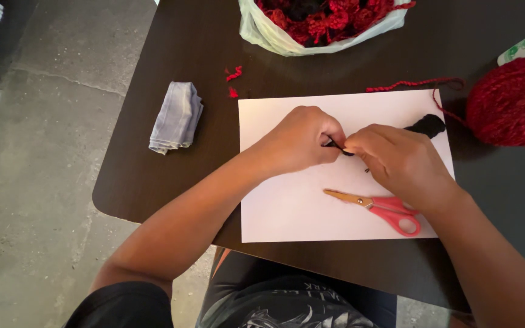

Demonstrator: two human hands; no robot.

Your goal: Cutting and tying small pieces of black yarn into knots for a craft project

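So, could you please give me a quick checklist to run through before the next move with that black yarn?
1. Black yarn pinched between both hands: ok, left hand and right hand meet on it.
2. Work sits over the white paper: ok.
3. Scissors within reach: ok, lying on the paper beside the right hand, blades look closed.
4. Spare black yarn at hand: ok, on the paper behind the right hand.
5. Red yarn ball clear of the hands: ok, its loose strand touches only the paper's far edge.
6. Knot or twist state in the grip: cannot tell, fingers hide it.
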